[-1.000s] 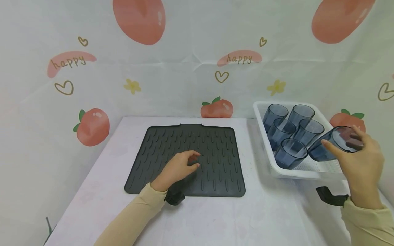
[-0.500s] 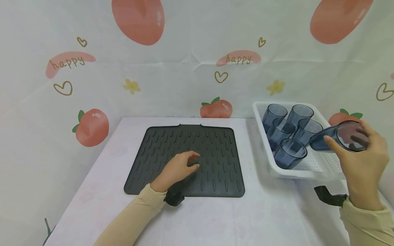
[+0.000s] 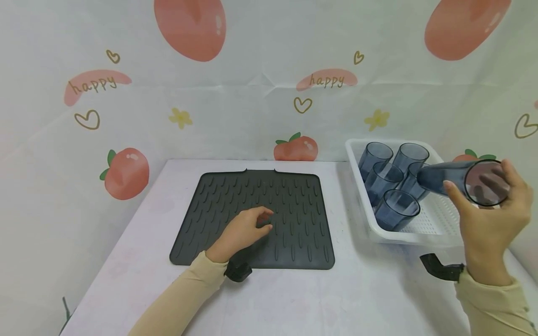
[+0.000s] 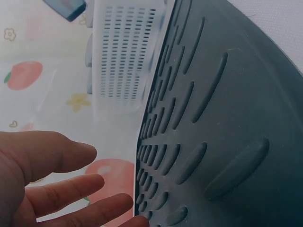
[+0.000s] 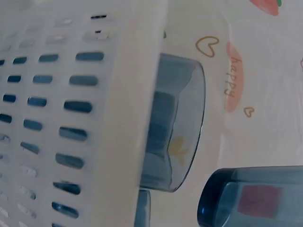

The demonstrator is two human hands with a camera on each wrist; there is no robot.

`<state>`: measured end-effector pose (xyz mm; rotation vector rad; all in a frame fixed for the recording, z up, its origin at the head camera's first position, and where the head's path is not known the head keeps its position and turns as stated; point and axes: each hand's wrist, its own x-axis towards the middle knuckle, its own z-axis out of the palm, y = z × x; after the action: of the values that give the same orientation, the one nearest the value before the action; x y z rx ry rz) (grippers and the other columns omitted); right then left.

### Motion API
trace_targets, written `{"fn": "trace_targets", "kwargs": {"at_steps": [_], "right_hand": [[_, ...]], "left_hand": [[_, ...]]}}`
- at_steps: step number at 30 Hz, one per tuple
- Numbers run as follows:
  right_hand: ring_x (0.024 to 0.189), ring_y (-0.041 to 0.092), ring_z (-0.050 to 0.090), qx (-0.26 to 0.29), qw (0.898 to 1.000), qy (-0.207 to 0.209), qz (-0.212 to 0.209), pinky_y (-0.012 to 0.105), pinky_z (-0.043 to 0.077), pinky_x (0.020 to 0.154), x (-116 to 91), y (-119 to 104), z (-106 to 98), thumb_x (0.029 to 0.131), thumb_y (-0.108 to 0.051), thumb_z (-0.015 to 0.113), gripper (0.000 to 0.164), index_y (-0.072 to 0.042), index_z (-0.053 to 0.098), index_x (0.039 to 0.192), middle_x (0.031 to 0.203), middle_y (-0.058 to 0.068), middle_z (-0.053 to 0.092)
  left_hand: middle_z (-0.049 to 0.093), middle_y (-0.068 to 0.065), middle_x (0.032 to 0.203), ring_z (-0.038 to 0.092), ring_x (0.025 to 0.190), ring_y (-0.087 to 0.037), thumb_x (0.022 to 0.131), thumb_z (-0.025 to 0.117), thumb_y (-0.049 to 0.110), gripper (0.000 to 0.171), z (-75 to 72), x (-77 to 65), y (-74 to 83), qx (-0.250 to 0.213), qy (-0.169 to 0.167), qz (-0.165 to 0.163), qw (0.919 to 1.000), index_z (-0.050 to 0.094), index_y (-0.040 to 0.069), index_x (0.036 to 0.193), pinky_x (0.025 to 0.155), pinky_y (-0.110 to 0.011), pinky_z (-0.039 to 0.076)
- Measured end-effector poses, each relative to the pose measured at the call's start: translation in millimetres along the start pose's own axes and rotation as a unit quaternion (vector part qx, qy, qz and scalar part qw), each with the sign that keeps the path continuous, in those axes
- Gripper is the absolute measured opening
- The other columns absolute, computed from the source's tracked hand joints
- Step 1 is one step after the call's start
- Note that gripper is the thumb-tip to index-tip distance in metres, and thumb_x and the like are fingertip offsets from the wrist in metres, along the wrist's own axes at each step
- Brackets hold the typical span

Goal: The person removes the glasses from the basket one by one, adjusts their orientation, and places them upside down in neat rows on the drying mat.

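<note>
My right hand [image 3: 496,224] grips a blue-tinted drinking glass [image 3: 445,178] near its rim, the thumb on the near side. The glass lies tilted on its side in the air over the basket's right part, base to the left and mouth toward the hand. In the right wrist view the thick base of that glass [image 5: 213,201] shows beyond the basket wall. Several like glasses [image 3: 397,212] stand in the white basket [image 3: 416,239]. Over the black ridged mat [image 3: 294,252], my left hand [image 3: 241,231] hovers with loosely bent fingers and holds nothing.
The white table [image 3: 357,298] carries the mat at its middle and the basket at its right. A printed cloth [image 3: 252,116] hangs behind the table's back edge. Slots pierce the basket's wall [image 4: 128,52], seen from the left wrist.
My right hand has raised the glass and tipped it nearer to level. The glass now covers part of one standing behind it. My left hand stays where it was.
</note>
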<state>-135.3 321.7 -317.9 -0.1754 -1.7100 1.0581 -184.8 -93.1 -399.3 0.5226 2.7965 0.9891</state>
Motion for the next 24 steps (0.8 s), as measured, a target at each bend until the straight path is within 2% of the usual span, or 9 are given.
{"fn": "trace_targets", "kwargs": {"at_steps": [5, 11, 14, 17, 24], "right_hand": [[0.107, 0.016, 0.063, 0.119, 0.993, 0.0, 0.005, 0.018, 0.049, 0.094, -2.6, -12.4, 5.2, 0.063, 0.007, 0.085, 0.074, -0.003, 0.056, 0.129, 0.122, 0.008, 0.061], [0.104, 0.018, 0.066, 0.195, 0.981, -0.013, -0.003, 0.019, 0.051, 0.09, -7.4, -24.0, 12.7, 0.06, 0.015, 0.083, 0.072, 0.002, 0.057, 0.125, 0.12, 0.016, 0.063], [0.102, 0.02, 0.066, 0.261, 0.965, -0.025, 0.0, 0.02, 0.052, 0.089, -10.8, -28.3, 15.4, 0.058, 0.02, 0.081, 0.071, 0.005, 0.057, 0.124, 0.12, 0.02, 0.063], [0.103, 0.023, 0.065, 0.304, 0.952, -0.037, 0.004, 0.021, 0.053, 0.088, -13.4, -30.6, 17.6, 0.057, 0.024, 0.078, 0.072, 0.007, 0.057, 0.124, 0.12, 0.022, 0.062], [0.106, 0.029, 0.063, 0.326, 0.943, -0.064, 0.011, 0.021, 0.055, 0.083, -19.4, -30.2, 20.4, 0.058, 0.026, 0.076, 0.074, 0.009, 0.056, 0.127, 0.123, 0.024, 0.057]], "left_hand": [[0.067, -0.004, 0.117, 0.062, 0.109, -0.022, 0.091, 0.068, 0.025, 0.036, 0.3, 0.4, 0.1, 0.003, -0.002, -0.003, 1.0, 0.063, 0.014, 0.125, 0.084, -0.041, 0.053], [0.067, -0.006, 0.116, 0.062, 0.108, -0.024, 0.091, 0.068, 0.023, 0.036, -1.1, 0.0, 2.7, 0.002, -0.001, -0.002, 1.0, 0.063, 0.013, 0.125, 0.083, -0.042, 0.053], [0.067, -0.006, 0.116, 0.062, 0.108, -0.024, 0.091, 0.068, 0.024, 0.036, -1.7, -0.5, 3.5, 0.0, 0.0, 0.0, 1.0, 0.063, 0.013, 0.125, 0.084, -0.042, 0.053], [0.067, -0.005, 0.116, 0.062, 0.108, -0.022, 0.091, 0.068, 0.024, 0.036, -1.3, 0.2, 2.5, 0.006, 0.002, 0.0, 1.0, 0.063, 0.013, 0.124, 0.084, -0.041, 0.054], [0.067, -0.005, 0.116, 0.062, 0.108, -0.023, 0.091, 0.068, 0.024, 0.036, -1.5, -0.3, 3.2, 0.003, 0.002, 0.0, 1.0, 0.063, 0.014, 0.125, 0.084, -0.042, 0.054]]}}
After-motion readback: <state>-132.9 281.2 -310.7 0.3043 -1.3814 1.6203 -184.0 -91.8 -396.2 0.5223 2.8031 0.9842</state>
